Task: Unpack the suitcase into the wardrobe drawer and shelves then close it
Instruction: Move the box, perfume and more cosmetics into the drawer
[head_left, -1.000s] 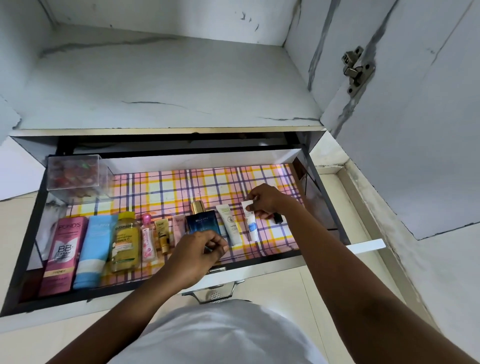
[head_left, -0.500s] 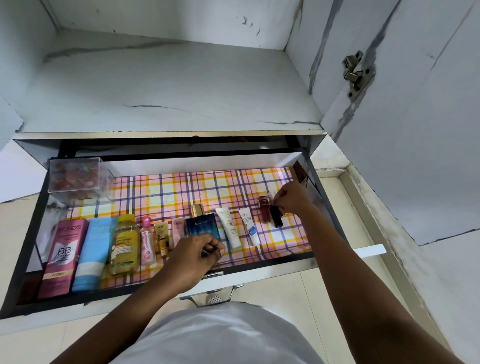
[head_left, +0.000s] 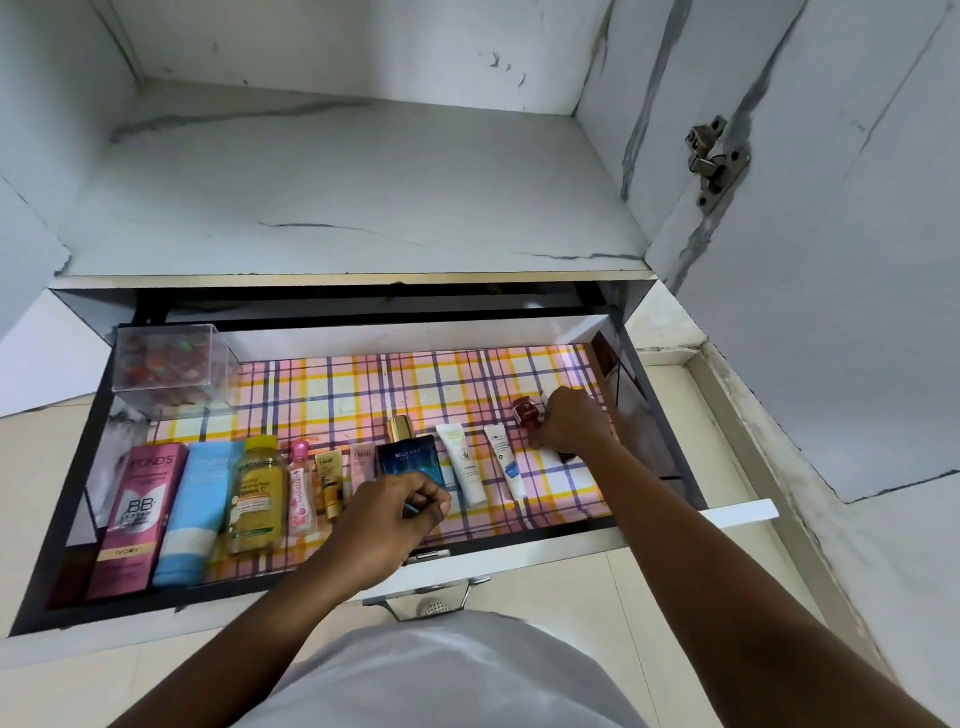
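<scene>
At lower centre, the left hand (head_left: 392, 512) curls around a thin blue item (head_left: 413, 508) above the open black-framed wardrobe drawer (head_left: 67, 499) lined with pink-and-yellow checked paper. Farther right, the right hand (head_left: 569, 423) pinches a small dark red bottle (head_left: 523, 411) beside 2 white tubes (head_left: 462, 462).

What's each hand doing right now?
Left hand: curled round a thin blue-tipped item.
Right hand: fingers on small dark bottle; grip unclear.
</scene>
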